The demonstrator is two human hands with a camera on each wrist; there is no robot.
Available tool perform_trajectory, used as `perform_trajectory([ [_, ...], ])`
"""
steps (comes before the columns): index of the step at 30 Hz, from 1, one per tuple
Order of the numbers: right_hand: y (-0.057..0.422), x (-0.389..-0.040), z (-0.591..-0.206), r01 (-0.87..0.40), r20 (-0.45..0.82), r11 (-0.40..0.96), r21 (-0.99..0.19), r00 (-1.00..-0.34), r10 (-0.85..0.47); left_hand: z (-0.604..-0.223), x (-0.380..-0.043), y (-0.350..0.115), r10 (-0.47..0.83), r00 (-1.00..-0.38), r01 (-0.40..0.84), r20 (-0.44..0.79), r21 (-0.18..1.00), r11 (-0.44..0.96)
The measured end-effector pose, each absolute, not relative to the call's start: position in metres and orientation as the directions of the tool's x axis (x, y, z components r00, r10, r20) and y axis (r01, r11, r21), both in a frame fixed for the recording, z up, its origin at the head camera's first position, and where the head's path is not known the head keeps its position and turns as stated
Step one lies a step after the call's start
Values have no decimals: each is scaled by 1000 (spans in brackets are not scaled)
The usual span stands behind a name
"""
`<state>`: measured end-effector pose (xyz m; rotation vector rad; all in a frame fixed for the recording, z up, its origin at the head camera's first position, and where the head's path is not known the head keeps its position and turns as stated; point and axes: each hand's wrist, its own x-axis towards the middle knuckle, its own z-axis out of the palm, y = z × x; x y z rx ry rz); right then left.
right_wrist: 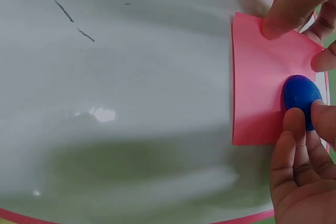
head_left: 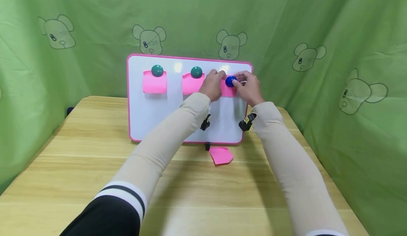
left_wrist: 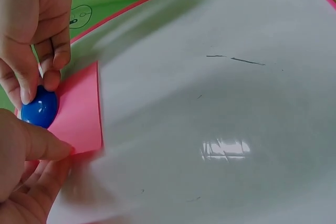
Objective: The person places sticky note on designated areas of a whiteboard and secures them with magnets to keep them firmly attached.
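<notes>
A whiteboard (head_left: 159,117) with a pink frame stands propped up on the table. Near its upper right corner is a pink sticky note (head_left: 228,92), which my left hand (head_left: 212,86) pinches by its left edge, the thumb lying on the paper in the right wrist view. Between thumb and fingers my right hand (head_left: 250,88) holds a round blue magnet (right_wrist: 300,98) against the note's top edge. Two more pink notes hang on the board, a left one (head_left: 154,84) and a middle one (head_left: 190,84), each under a green magnet (head_left: 157,70).
On the wooden table (head_left: 95,151), just in front of the board's lower edge, lies a loose pink note (head_left: 221,155) beside a small black clip-like foot (head_left: 208,146). A green curtain (head_left: 190,17) printed with bear heads surrounds the table at the back and sides.
</notes>
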<state>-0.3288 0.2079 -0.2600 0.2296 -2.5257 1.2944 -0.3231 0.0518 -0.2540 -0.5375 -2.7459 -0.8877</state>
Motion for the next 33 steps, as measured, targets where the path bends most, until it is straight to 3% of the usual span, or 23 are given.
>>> perform_trajectory([
  [16, 189, -337, -255, -215, 278, 534, -818, -960, 39, -255, -325, 45, 250, -912, 387, 326, 474, 791],
  [33, 187, -339, -259, -218, 359, 646, -731, -929, 92, -257, -324, 51, 274, -919, 384, 284, 491, 781],
])
